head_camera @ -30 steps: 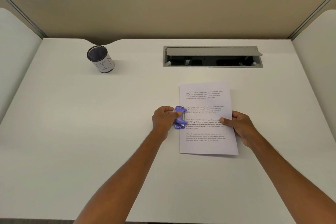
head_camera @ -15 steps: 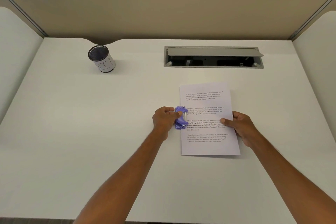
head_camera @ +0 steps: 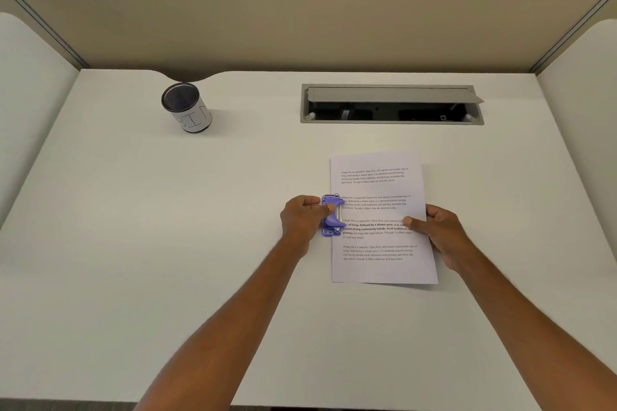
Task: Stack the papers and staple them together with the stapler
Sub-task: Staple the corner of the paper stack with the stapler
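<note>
A stack of white printed papers [head_camera: 380,190] lies flat on the desk, right of centre. A small purple stapler [head_camera: 332,222] sits on the middle of the stack's left edge. My left hand [head_camera: 302,217] grips the stapler from the left, thumb pressed on its top lever. My right hand [head_camera: 440,235] pinches the stack's right edge, thumb on top of the sheets and fingers curled at the edge. How many sheets are in the stack cannot be told.
A black mesh cup [head_camera: 187,108] with a white label stands at the back left. An open grey cable hatch [head_camera: 392,104] is set into the desk behind the papers. Beige partition walls [head_camera: 334,17] enclose the desk [head_camera: 167,243] on three sides.
Both hands, the stapler and the papers hold nearly the same place across the frames; only the camera view shifts slightly.
</note>
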The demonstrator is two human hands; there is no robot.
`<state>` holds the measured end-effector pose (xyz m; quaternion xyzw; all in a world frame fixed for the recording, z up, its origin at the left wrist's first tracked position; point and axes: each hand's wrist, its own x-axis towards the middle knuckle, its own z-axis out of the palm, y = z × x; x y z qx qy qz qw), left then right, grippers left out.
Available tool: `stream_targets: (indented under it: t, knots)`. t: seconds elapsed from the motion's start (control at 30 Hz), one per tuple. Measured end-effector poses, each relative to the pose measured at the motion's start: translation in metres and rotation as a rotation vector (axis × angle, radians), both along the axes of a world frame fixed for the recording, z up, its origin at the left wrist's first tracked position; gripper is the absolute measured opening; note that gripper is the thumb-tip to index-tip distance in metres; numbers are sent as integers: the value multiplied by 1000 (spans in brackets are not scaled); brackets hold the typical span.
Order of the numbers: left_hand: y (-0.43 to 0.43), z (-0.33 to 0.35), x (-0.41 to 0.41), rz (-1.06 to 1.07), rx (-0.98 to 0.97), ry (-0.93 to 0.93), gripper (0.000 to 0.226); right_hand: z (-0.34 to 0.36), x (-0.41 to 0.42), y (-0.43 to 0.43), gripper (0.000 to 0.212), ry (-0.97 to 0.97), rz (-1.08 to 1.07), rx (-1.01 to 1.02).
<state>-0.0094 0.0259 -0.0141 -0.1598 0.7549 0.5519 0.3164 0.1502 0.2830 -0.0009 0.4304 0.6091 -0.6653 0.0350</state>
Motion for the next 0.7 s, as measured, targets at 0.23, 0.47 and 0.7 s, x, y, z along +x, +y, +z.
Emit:
stream_targets:
  t: [0.23, 0.47, 0.7]
  knots:
    - [3, 6, -3, -51, -69, 20, 55, 2, 0, 0, 34, -11, 15, 10]
    - [11, 17, 1, -125, -221, 120, 60, 3, 0, -1, 33, -29, 28, 29]
    - [18, 34, 4, -269, -669, 187, 128, 10, -2, 11, 39, -101, -5, 137]
